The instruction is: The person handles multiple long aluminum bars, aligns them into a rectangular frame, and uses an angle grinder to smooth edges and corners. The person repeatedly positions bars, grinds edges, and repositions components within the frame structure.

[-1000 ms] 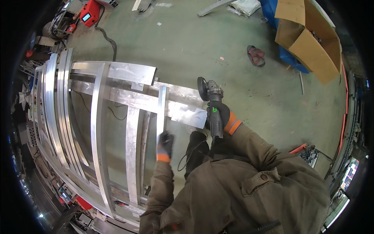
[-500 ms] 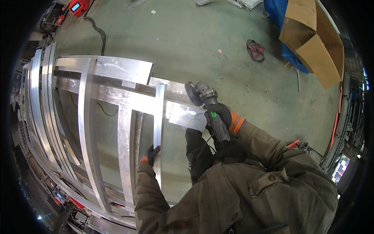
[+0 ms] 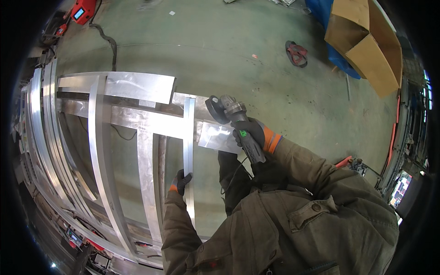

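Observation:
My right hand (image 3: 251, 133), in a dark glove with an orange cuff, is wrapped round the body of an angle grinder (image 3: 236, 111). The grinder's disc and guard point up and to the left, over the end of a flat metal plate (image 3: 219, 137). A thin cord hangs from the tool's rear. My left hand (image 3: 184, 181), gloved the same way, grips a narrow aluminium bar (image 3: 189, 142) near its lower part. That bar lies across a wide, shiny aluminium beam (image 3: 151, 123).
Several long metal profiles (image 3: 50, 137) run along the left, with a broad upright beam (image 3: 101, 160) beside them. On the green floor are a red and black sandal (image 3: 297, 54) and a black cable (image 3: 110, 43). An opened cardboard box (image 3: 366, 46) stands far right.
The grinder and my right hand have shifted slightly left. My left hand stays on the bar. The whole view has moved a little.

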Tool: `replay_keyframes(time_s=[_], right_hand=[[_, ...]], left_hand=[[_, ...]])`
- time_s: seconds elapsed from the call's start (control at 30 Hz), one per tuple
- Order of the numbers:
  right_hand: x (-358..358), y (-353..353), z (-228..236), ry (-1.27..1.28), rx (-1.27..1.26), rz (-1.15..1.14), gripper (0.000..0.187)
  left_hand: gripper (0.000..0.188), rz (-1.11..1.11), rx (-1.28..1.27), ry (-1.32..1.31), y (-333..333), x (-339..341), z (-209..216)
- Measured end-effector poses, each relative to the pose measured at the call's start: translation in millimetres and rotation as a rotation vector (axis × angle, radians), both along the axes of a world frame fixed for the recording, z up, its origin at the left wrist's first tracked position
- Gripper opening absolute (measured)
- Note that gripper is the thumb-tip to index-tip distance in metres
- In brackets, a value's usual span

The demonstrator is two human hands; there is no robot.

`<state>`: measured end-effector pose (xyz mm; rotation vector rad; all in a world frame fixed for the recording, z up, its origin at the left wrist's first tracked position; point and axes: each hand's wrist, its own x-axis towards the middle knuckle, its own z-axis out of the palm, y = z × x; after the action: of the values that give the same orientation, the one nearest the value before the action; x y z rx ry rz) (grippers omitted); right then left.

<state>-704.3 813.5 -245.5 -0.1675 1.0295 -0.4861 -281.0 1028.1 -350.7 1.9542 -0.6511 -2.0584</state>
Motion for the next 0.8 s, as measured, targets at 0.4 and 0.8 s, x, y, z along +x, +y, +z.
replay_keyframes(time_s=[0.4, 0.8], right_hand=[[6, -8, -9, 0.066, -0.072, 0.058, 0.043], [9, -15, -19, 0.068, -0.061, 0.094, 0.040]], left_hand=[[0.069, 0.010, -0.087, 0.083, -7, 7, -17], [0.087, -0.013, -0.051, 0.078, -14, -13, -9]])
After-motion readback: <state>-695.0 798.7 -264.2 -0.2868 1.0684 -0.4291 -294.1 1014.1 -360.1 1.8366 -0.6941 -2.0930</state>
